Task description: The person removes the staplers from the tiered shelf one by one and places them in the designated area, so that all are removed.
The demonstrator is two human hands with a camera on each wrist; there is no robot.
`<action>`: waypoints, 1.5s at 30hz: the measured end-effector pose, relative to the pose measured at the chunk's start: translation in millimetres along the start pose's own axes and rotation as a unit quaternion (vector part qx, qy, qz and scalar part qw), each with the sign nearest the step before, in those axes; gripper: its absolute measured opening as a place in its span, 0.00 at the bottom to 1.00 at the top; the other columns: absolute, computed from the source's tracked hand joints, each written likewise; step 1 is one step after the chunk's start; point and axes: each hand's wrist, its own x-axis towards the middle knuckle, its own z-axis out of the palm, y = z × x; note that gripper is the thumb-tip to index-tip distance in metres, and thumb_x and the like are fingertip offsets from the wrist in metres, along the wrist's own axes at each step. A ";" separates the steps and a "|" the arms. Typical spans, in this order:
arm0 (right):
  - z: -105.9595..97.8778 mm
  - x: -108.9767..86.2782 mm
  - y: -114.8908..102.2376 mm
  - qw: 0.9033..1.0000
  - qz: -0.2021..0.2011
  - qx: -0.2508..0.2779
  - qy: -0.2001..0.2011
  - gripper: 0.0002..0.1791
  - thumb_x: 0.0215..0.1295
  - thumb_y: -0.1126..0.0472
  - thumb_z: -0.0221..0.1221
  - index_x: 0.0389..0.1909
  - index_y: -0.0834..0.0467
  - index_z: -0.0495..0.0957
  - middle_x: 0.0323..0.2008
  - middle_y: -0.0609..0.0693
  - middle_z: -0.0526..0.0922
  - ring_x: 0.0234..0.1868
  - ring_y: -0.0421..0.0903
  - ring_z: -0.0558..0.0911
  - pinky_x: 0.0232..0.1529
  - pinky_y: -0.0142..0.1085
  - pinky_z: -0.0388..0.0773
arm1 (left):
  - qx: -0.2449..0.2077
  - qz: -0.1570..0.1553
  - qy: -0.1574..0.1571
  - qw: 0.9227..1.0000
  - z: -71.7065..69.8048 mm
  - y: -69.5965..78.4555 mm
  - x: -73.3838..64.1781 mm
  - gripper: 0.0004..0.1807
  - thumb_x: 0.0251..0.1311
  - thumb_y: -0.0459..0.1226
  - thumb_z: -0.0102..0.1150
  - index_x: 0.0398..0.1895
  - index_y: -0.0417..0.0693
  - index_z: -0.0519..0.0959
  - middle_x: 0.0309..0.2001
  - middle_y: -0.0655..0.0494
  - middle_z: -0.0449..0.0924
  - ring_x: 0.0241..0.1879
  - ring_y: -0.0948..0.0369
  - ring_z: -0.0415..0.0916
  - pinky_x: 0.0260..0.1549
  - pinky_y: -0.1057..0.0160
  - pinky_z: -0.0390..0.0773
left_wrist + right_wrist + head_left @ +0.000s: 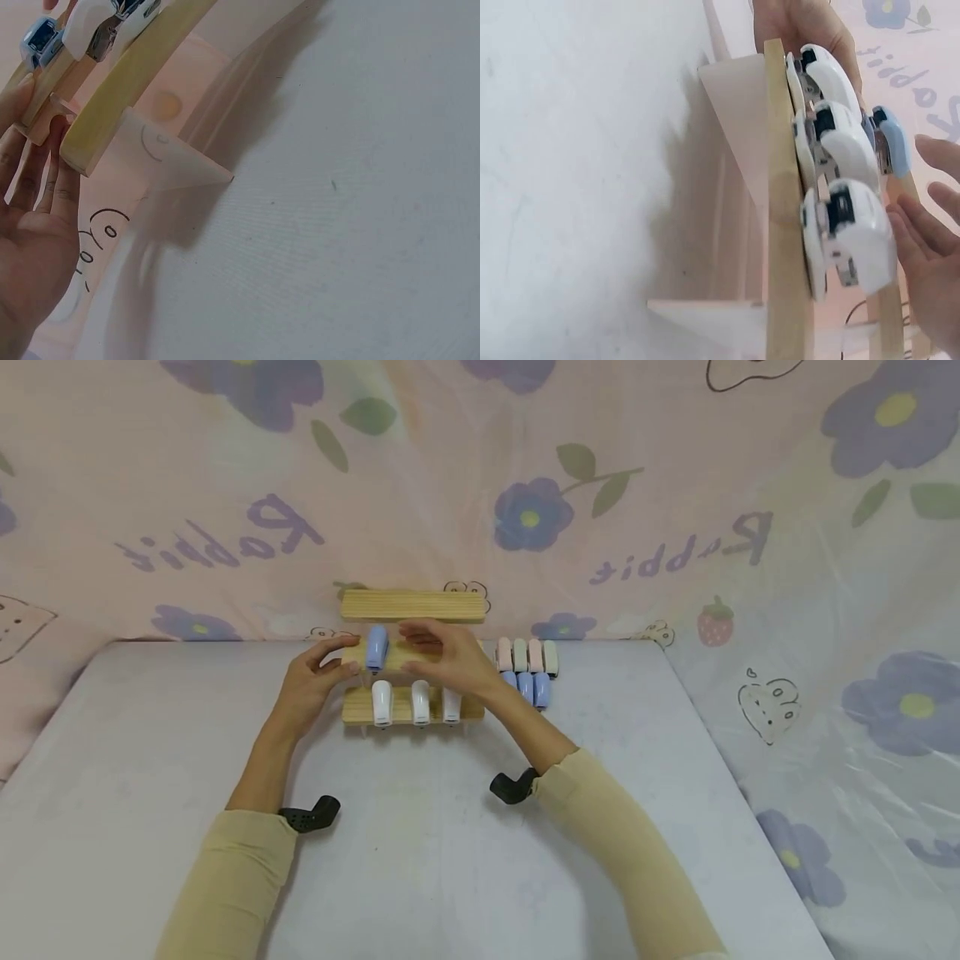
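A tiered rack with wooden shelves stands near the far edge of the table. One blue stapler (377, 648) is on its middle shelf (54, 97), and three white staplers (859, 232) line the lower shelf (352, 710). My left hand (300, 689) holds the left end of the middle shelf; in the left wrist view its thumb lies on top and the other fingers reach beneath. Just right of the blue stapler, my right hand (457, 664) hovers by the middle shelf with fingers spread and nothing in it. It partly covers that shelf's right side.
The rack's top shelf (412, 607) is bare wood. To the right of the rack sit several pink and green staplers (535, 656) in a row, with three blue staplers (525, 689) in front. A patterned curtain (450, 485) hangs behind the white table (420, 860).
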 end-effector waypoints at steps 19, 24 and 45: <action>24.8 21.9 14.3 0.999 -0.002 -0.048 0.005 0.37 0.56 0.60 0.73 0.66 0.62 0.71 0.60 0.55 0.78 0.59 0.46 0.79 0.60 0.29 0.74 | -0.017 0.014 -0.014 1.000 -3.4 -4.2 3.4 0.23 0.65 0.29 0.62 0.63 0.39 0.75 0.67 0.52 0.66 0.49 0.60 0.77 0.49 0.72 0.77; 31.6 24.8 12.6 0.997 0.022 -0.071 0.014 0.38 0.56 0.58 0.74 0.67 0.59 0.70 0.62 0.52 0.77 0.60 0.44 0.78 0.60 0.27 0.72 | -0.021 0.006 -0.010 1.000 -4.4 -5.7 5.3 0.23 0.66 0.28 0.61 0.64 0.39 0.74 0.67 0.53 0.65 0.49 0.60 0.77 0.50 0.71 0.77; 25.5 15.6 16.4 0.998 -0.020 -0.055 0.026 0.37 0.58 0.58 0.72 0.68 0.59 0.71 0.62 0.55 0.77 0.57 0.44 0.80 0.59 0.28 0.74 | -0.025 0.005 -0.002 1.000 -5.7 -8.4 3.0 0.23 0.66 0.27 0.60 0.64 0.37 0.73 0.69 0.52 0.65 0.48 0.61 0.77 0.48 0.72 0.77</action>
